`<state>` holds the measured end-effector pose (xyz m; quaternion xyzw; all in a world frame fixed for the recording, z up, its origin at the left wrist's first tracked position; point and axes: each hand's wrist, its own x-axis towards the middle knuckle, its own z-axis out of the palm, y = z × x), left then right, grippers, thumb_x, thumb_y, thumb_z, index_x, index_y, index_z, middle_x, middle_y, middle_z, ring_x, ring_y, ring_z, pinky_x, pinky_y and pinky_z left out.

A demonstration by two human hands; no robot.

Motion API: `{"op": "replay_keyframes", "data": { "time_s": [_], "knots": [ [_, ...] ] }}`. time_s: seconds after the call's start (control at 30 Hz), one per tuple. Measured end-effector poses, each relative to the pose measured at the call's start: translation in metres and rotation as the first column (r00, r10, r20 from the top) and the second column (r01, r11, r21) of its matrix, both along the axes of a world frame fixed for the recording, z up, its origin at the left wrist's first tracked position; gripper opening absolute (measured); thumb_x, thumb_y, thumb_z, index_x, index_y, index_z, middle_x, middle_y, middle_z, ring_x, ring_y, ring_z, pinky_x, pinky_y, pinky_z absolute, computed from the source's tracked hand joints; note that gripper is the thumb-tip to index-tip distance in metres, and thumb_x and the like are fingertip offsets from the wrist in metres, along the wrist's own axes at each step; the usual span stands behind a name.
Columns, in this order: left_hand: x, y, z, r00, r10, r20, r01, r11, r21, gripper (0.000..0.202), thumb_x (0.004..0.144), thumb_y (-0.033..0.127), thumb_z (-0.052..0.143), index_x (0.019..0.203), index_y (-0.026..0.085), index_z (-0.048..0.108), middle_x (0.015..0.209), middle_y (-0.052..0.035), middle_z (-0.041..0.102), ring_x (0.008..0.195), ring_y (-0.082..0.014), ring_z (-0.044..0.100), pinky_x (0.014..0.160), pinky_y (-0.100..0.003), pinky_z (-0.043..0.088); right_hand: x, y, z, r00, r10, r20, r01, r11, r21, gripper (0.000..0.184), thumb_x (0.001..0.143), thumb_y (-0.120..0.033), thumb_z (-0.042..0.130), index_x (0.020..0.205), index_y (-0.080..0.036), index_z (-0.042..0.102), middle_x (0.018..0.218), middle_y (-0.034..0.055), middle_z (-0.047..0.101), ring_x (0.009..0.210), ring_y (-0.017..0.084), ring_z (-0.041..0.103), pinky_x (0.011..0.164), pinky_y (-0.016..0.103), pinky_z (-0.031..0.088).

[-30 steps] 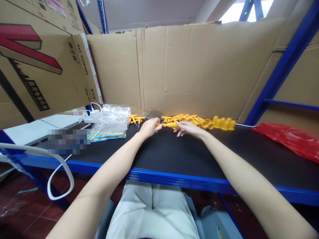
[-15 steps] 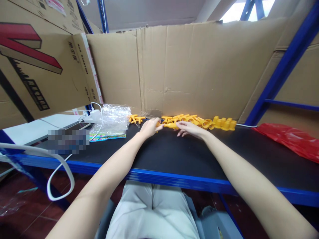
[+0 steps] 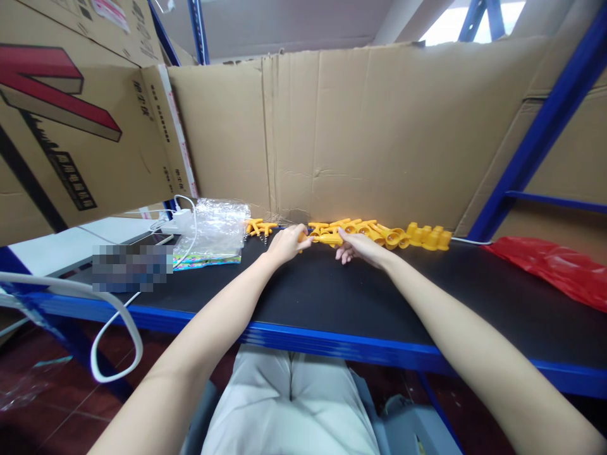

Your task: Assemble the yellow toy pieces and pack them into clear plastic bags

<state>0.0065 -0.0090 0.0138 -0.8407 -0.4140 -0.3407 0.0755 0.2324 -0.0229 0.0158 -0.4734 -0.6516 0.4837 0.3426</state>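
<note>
A slim yellow plastic piece (image 3: pixel 330 239) spans the gap between my hands, just above the black mat. My left hand (image 3: pixel 287 245) is closed round its left end, where a bit of orange plastic shows by the fingertips. At its right end, my right hand (image 3: pixel 363 248) grips it with the thumb on top and the other fingers curled below. Behind and to the right lie several yellow funnel-shaped pieces (image 3: pixel 391 237). Left of my left hand are orange T-shaped handles (image 3: pixel 260 226) with metal coil springs (image 3: pixel 266 240). My fingers partly hide the held piece.
A clear plastic bag (image 3: pixel 218 227) lies at the left near a white charger (image 3: pixel 180 221) and cable. Stacked yellow cups (image 3: pixel 429 236) stand at the right, with a red plastic bag (image 3: pixel 545 265) beyond. A cardboard wall (image 3: pixel 379 139) closes off the back; a blue edge (image 3: pixel 332 341) runs along the front.
My right hand has turned slightly, its thumb now higher against the yellow piece and the fingers curled lower. The left hand keeps its hold in nearly the same place.
</note>
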Motion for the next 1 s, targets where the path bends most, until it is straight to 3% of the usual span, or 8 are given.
{"op": "replay_keyframes", "data": {
  "time_s": [0.33, 0.53, 0.63, 0.73, 0.8, 0.87, 0.93, 1.0],
  "knots": [
    [0.0, 0.002, 0.0, 1.0, -0.004, 0.006, 0.004, 1.0, 0.023, 0.027, 0.081, 0.045, 0.044, 0.089, 0.021, 0.054, 0.079, -0.0022, 0.06, 0.073, -0.0151, 0.056, 0.066, -0.024, 0.04, -0.007, -0.005, 0.006, 0.982, -0.091, -0.166, 0.057, 0.978, -0.198, 0.043, 0.081, -0.054, 0.042, 0.072, -0.014, 0.054, 0.06, 0.0059, 0.063, 0.047, 0.01, 0.056, 0.046, 0.02, 0.045],
    [0.0, -0.001, 0.001, 1.0, 0.012, 0.0, -0.012, 0.999, -0.05, 0.034, 0.081, 0.05, 0.041, 0.096, 0.021, 0.053, 0.086, -0.0038, 0.06, 0.079, -0.0169, 0.057, 0.071, -0.027, 0.042, -0.011, -0.008, 0.009, 0.952, -0.123, -0.281, 0.043, 0.961, -0.275, 0.034, 0.082, -0.047, 0.045, 0.075, -0.014, 0.053, 0.062, 0.0054, 0.063, 0.047, 0.01, 0.056, 0.048, 0.021, 0.045],
    [0.001, -0.002, 0.0, 0.999, 0.021, 0.035, -0.016, 0.991, -0.133, 0.049, 0.081, 0.055, 0.036, 0.117, 0.022, 0.041, 0.102, -0.007, 0.058, 0.089, -0.0195, 0.057, 0.076, -0.031, 0.043, -0.014, -0.008, 0.013, 0.886, -0.186, -0.425, 0.063, 0.956, -0.286, 0.024, 0.083, -0.038, 0.047, 0.078, -0.015, 0.053, 0.064, 0.004, 0.064, 0.05, 0.009, 0.057, 0.052, 0.02, 0.047],
    [-0.001, -0.001, -0.001, 0.994, 0.033, 0.107, -0.013, 0.983, -0.183, 0.061, 0.083, 0.057, 0.028, 0.132, 0.021, 0.021, 0.122, -0.0111, 0.047, 0.105, -0.0213, 0.051, 0.085, -0.035, 0.04, -0.013, -0.008, 0.018, 0.808, -0.312, -0.499, 0.189, 0.941, -0.282, 0.018, 0.082, -0.033, 0.049, 0.079, -0.016, 0.052, 0.064, 0.0035, 0.063, 0.056, 0.01, 0.059, 0.056, 0.021, 0.048],
    [-0.003, 0.002, -0.002, 0.989, 0.054, 0.136, -0.025, 0.979, -0.203, 0.062, 0.084, 0.057, 0.025, 0.133, 0.019, 0.018, 0.129, -0.0123, 0.041, 0.112, -0.0221, 0.046, 0.09, -0.036, 0.037, -0.01, -0.006, 0.021, 0.777, -0.375, -0.506, 0.304, 0.927, -0.22, 0.016, 0.081, -0.033, 0.049, 0.079, -0.017, 0.05, 0.067, 0.0038, 0.063, 0.06, 0.012, 0.061, 0.058, 0.023, 0.048],
    [-0.006, 0.005, -0.003, 0.986, 0.082, 0.147, -0.047, 0.973, -0.224, 0.062, 0.084, 0.057, 0.023, 0.133, 0.019, 0.02, 0.13, -0.0125, 0.039, 0.114, -0.0231, 0.044, 0.092, -0.037, 0.036, -0.004, -0.001, 0.022, 0.767, -0.398, -0.503, 0.438, 0.898, -0.042, 0.017, 0.077, -0.034, 0.053, 0.082, -0.018, 0.046, 0.073, 0.0034, 0.064, 0.063, 0.013, 0.061, 0.059, 0.024, 0.047],
    [-0.009, 0.008, -0.004, 0.983, 0.103, 0.151, -0.065, 0.968, -0.243, 0.062, 0.084, 0.058, 0.022, 0.132, 0.019, 0.023, 0.129, -0.0125, 0.041, 0.113, -0.0236, 0.045, 0.092, -0.038, 0.036, 0.002, 0.008, 0.021, 0.784, -0.413, -0.463, 0.55, 0.808, 0.21, 0.028, 0.071, -0.037, 0.059, 0.085, -0.02, 0.041, 0.078, 0.0028, 0.064, 0.066, 0.015, 0.062, 0.062, 0.026, 0.047],
    [-0.01, 0.01, -0.004, 0.982, 0.113, 0.152, -0.071, 0.964, -0.256, 0.061, 0.084, 0.058, 0.022, 0.13, 0.019, 0.026, 0.127, -0.0124, 0.043, 0.113, -0.0236, 0.045, 0.092, -0.038, 0.036, 0.005, 0.018, 0.019, 0.814, -0.479, -0.328, 0.581, 0.675, 0.456, 0.037, 0.067, -0.042, 0.061, 0.088, -0.021, 0.039, 0.082, 0.0036, 0.064, 0.07, 0.017, 0.061, 0.065, 0.029, 0.045]
  ]
}}
